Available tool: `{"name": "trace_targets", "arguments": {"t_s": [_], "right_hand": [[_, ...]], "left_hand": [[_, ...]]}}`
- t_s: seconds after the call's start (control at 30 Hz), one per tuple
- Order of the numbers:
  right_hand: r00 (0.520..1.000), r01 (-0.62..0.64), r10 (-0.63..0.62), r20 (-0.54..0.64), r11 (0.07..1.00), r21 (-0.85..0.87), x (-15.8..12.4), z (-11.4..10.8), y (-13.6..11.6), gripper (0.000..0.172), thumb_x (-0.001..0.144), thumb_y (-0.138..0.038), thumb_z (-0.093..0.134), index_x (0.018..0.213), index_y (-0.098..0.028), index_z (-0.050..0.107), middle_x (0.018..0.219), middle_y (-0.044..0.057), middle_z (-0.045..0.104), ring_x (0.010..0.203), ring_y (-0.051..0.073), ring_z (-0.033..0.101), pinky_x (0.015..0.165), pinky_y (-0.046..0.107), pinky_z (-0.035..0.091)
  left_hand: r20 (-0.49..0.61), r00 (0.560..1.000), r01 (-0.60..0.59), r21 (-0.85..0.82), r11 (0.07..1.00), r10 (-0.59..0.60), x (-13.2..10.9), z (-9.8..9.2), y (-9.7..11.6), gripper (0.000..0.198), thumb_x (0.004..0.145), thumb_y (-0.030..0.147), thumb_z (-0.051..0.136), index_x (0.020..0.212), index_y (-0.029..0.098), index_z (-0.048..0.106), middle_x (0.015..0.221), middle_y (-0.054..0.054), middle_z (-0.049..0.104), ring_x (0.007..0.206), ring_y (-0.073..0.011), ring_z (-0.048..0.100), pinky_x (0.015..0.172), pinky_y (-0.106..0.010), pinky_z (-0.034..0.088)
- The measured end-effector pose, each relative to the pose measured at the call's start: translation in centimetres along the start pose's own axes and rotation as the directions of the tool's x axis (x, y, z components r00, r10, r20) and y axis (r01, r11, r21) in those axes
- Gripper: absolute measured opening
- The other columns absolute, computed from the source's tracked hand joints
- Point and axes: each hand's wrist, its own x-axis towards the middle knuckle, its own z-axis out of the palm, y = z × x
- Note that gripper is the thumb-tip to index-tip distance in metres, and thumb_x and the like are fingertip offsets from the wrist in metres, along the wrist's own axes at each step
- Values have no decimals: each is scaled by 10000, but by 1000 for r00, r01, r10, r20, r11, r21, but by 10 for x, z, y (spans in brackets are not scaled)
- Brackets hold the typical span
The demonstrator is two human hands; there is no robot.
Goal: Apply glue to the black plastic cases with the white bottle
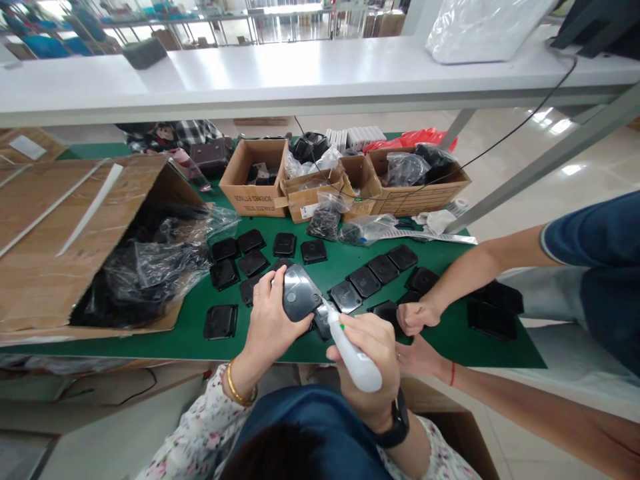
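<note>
My left hand [273, 317] grips a black, shiny, rounded-square plastic cover [297, 301] by its left and lower edges, tilting it above the table. My right hand [370, 353] is wrapped around a white tapered tool [354, 353] with a green spot near its front. The narrow tip of that tool meets or nearly meets the right corner of the cover; I cannot tell if it touches. Beneath and beside my hands lie more black plastic covers, among them a loose one [221, 321] to the left and a neat row [365, 281] to the right.
At the right, a co-worker's hands [419, 317] work close to my right hand over black parts. A large carton [100, 240] with plastic-wrapped contents lies at left. Cardboard boxes [257, 200] line the back of the green table [185, 343]. A white shelf [280, 73] spans above.
</note>
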Motion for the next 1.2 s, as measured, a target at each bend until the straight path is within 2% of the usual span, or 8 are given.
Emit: {"name": "trace_targets", "arguments": {"t_s": [0.3, 0.47, 0.67, 0.83, 0.93, 1.0, 1.07, 1.2], "right_hand": [[950, 254, -227, 213, 961, -108, -4, -4, -5, 248, 850, -58, 558, 1084, -131, 594, 1026, 116, 669, 958, 223, 597, 861, 408, 506], [909, 280, -213, 358, 949, -145, 13, -5, -19, 264, 889, -66, 386, 1025, -120, 606, 964, 116, 668, 890, 226, 583, 802, 383, 490], [897, -136, 117, 426, 991, 13, 41, -12, -21, 205, 868, -82, 446, 1013, -160, 569, 927, 90, 621, 854, 222, 552, 745, 370, 475], [798, -602, 557, 229, 750, 274, 38, -19, 13, 163, 841, -245, 664, 985, -215, 594, 913, 33, 648, 791, 183, 612, 703, 310, 488], [718, -624, 694, 59, 603, 497, 18, -18, 30, 212, 849, -276, 675, 1037, -224, 592, 939, 33, 679, 825, 177, 647, 745, 306, 511], [702, -585, 712, -30, 600, 546, 4, -16, 31, 216, 850, -273, 678, 1044, -223, 595, 964, 39, 678, 863, 181, 648, 776, 318, 512], [742, -540, 664, -92, 673, 506, -6, -14, 26, 214, 841, -275, 689, 1029, -220, 605, 978, 45, 665, 883, 188, 636, 785, 334, 512], [917, -327, 378, -126, 894, 306, -13, -14, 10, 272, 828, -254, 707, 1071, -198, 600, 997, 72, 657, 937, 225, 604, 817, 404, 514]], "left_hand": [[-83, 983, -145, 169, 975, 161, 1, 1, 7, 838, 726, 342, 712, 1415, 95, 303, 1278, -182, 424, 1204, -334, 413, 1051, -490, 377], [-73, 971, -208, 210, 955, 228, 0, 2, 4, 805, 753, 285, 674, 1434, 105, 284, 1284, -188, 409, 1196, -348, 403, 1030, -503, 396], [11, 959, -283, 125, 951, 284, -2, 2, 6, 753, 784, 211, 591, 1447, 136, 242, 1276, -180, 406, 1218, -338, 389, 1030, -516, 394], [46, 984, -170, -5, 986, 170, -1, 1, 8, 858, 687, 279, 714, 1423, 172, 286, 1303, -148, 402, 1220, -321, 403, 1056, -501, 376], [67, 994, -75, -92, 993, 81, 1, 1, 7, 895, 649, 291, 742, 1417, 205, 291, 1316, -122, 399, 1238, -304, 405, 1076, -490, 359], [78, 996, -33, -124, 992, 43, 2, 1, 6, 904, 637, 295, 752, 1413, 210, 297, 1323, -117, 394, 1253, -300, 397, 1084, -484, 350], [78, 997, -7, -132, 991, 18, 3, 3, 6, 900, 635, 303, 756, 1407, 206, 305, 1327, -119, 390, 1268, -303, 387, 1089, -483, 345], [85, 996, 24, -147, 989, -12, 5, 7, 8, 885, 646, 316, 757, 1401, 204, 309, 1337, -117, 388, 1283, -299, 380, 1094, -477, 343]]}}
